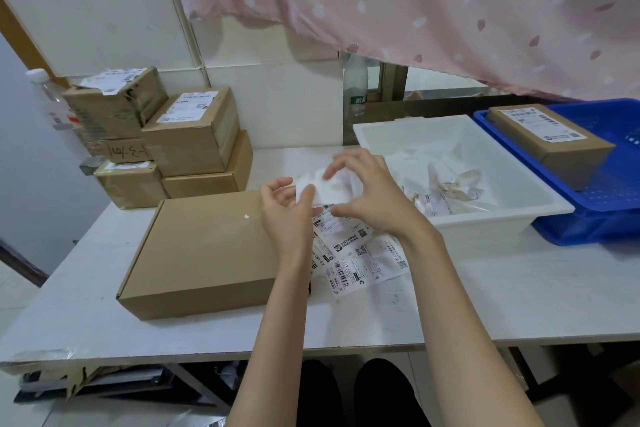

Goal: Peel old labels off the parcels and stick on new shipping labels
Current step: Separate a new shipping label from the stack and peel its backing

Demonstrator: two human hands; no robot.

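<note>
A flat brown parcel (204,253) lies on the white table (502,291) in front of me, its top bare of any label. Above its right edge my left hand (285,208) and my right hand (367,191) hold one white label sheet (329,189) between them, each pinching an end. Under my hands a loose pile of printed shipping labels (360,253) is spread on the table. I cannot tell whether the held sheet is the label or its backing.
A stack of labelled cardboard boxes (159,135) stands at the back left. A white bin (460,163) with crumpled label scraps sits on the right, beside a blue crate (609,198) holding one labelled box (550,139). A plastic bottle (355,87) stands behind.
</note>
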